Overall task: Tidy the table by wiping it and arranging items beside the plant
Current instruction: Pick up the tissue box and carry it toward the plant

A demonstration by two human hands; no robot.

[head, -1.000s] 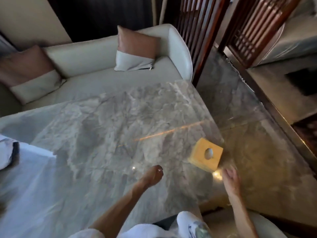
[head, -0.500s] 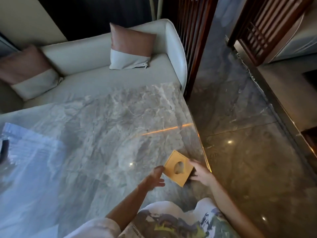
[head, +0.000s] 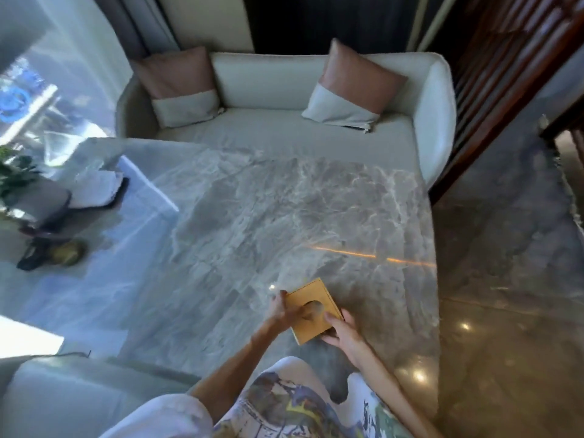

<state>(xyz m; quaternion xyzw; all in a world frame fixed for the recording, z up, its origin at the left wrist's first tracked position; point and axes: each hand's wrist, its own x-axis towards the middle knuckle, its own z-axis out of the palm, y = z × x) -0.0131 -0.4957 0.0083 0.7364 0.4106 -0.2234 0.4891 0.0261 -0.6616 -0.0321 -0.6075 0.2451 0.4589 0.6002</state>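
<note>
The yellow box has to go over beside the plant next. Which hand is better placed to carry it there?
Left, probably. Both hands grip the box, left hand on its left edge, right hand at its near right corner. The plant stands far left on the table, on the left hand's side.

Strong daylight from left of the table (head: 284,216), washing its left half in blue-white glare; far left items blurred and overexposed. Right of the table dim and warm, ceiling-light spots mirrored on the glossy floor (head: 505,311). Thin orange streak on the table's right part. Wide-angle bending at edges, overall soft focus.
</note>
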